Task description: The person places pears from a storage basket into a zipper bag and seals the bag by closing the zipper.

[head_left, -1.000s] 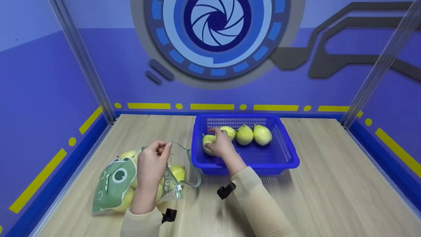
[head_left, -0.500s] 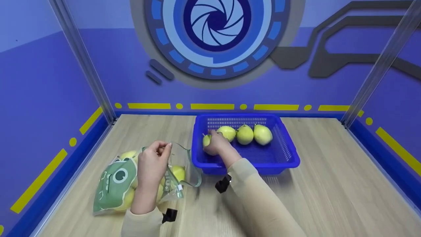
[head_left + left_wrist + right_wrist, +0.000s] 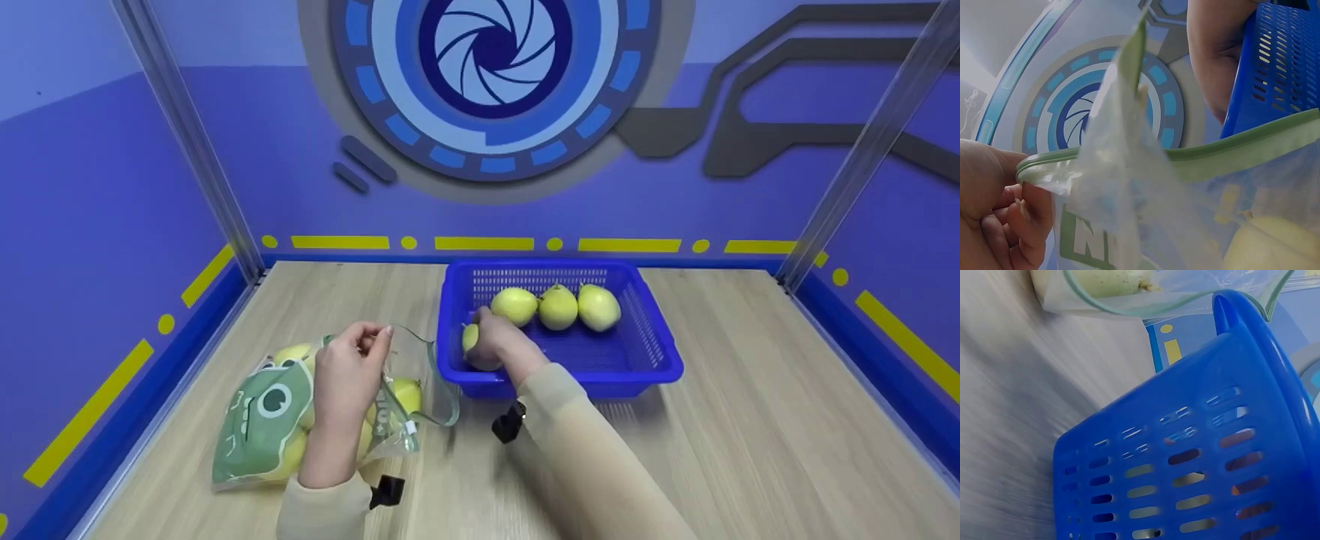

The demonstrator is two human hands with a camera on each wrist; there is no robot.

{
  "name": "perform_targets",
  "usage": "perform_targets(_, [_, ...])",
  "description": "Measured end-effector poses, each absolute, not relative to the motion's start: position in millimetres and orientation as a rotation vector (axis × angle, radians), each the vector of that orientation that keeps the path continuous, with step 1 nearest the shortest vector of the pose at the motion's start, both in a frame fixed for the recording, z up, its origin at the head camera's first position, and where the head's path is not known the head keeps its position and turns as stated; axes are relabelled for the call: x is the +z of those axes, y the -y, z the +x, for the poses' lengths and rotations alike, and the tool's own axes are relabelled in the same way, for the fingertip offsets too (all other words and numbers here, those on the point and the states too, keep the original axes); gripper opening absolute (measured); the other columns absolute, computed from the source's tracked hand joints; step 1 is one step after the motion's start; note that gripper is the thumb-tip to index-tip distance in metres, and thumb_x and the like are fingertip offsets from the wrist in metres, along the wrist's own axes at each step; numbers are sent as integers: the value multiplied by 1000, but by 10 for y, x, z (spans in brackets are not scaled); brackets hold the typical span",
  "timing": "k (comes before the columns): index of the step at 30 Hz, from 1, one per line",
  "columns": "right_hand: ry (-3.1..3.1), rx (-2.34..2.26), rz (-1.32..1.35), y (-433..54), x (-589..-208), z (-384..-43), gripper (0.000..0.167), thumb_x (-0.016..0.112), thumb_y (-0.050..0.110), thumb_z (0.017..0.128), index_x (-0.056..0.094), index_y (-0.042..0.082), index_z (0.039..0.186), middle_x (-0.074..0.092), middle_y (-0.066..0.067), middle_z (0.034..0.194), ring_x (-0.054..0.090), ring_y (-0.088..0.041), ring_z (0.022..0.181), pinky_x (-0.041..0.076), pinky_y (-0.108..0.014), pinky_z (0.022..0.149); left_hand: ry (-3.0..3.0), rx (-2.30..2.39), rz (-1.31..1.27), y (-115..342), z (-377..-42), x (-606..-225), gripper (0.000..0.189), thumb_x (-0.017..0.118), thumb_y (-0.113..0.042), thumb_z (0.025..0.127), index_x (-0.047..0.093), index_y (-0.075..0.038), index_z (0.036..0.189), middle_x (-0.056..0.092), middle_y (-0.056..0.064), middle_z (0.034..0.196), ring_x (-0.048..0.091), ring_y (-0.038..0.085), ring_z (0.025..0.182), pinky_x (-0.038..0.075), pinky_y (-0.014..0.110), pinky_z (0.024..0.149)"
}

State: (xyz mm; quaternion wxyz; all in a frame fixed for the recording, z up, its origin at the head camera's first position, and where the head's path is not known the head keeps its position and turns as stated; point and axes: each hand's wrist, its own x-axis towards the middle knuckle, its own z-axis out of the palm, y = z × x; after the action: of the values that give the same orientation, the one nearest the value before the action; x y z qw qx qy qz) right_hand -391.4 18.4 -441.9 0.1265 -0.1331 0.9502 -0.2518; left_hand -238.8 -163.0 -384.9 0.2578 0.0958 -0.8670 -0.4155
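1. Left hand (image 3: 346, 375): thumb and fingertips drawn together, pinching the green rim of the bag (image 3: 259, 427); the other fingers are curled in.
2. Right hand (image 3: 504, 343): reaches into the left end of the blue basket (image 3: 570, 379), fingers curled round a pear (image 3: 470, 339). Part of the pear shows at the hand's left side; the fingertips are hidden, so how tightly they press I cannot tell.
3. Basket: stands at the far middle of the table (image 3: 750, 420), with slotted walls. Three more pears, the left one (image 3: 515, 307), the middle one (image 3: 558, 308) and the right one (image 3: 599, 308), sit in a row towards its far side.
4. Bag: lies on the left of the table, clear with a green printed face, more pears inside. Its mouth gapes towards the basket, with the rim just beside the basket's left wall; whether they touch I cannot tell. A white slider (image 3: 409, 427) sits on the near part of the rim.
5. Sleeves: both pale, each with a black fitting at the wrist.
6. Far wall (image 3: 262, 150): blue, with a round emblem and yellow dashes.
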Motion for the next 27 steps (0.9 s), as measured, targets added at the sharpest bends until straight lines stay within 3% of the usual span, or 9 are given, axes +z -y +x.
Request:
perform_targets(7, [-2758,-793,-401,-214,-4430,-3939,64,76,8,77,52,4,136,67,-19,119,60,-27,101,52,-45,100,2359,-1126,279,1632,-2392,-3846,18,67,-20,100,76,-4,98,66,6,75,51,13,60,39,21,55])
perform_targets(17, [-2770,-982,-364,-214,-4420,-3941,69,75,9,73,52,8,138,62,-22,123,58,-31,104,52,-46,96,2366,-1125,270,1637,-2392,-3847,18,68,-20,100,76,-4,98,66,6,76,51,13,60,39,22,56])
perform_targets(27, [-2812,-1244,-349,-255,-4362,-3944,63,77,15,76,54,12,135,62,-20,123,59,-33,108,53,-47,93,2361,-1120,269,1637,-2394,-3842,19,67,-21,100,76,-4,98,67,6,76,51,12,59,39,21,55])
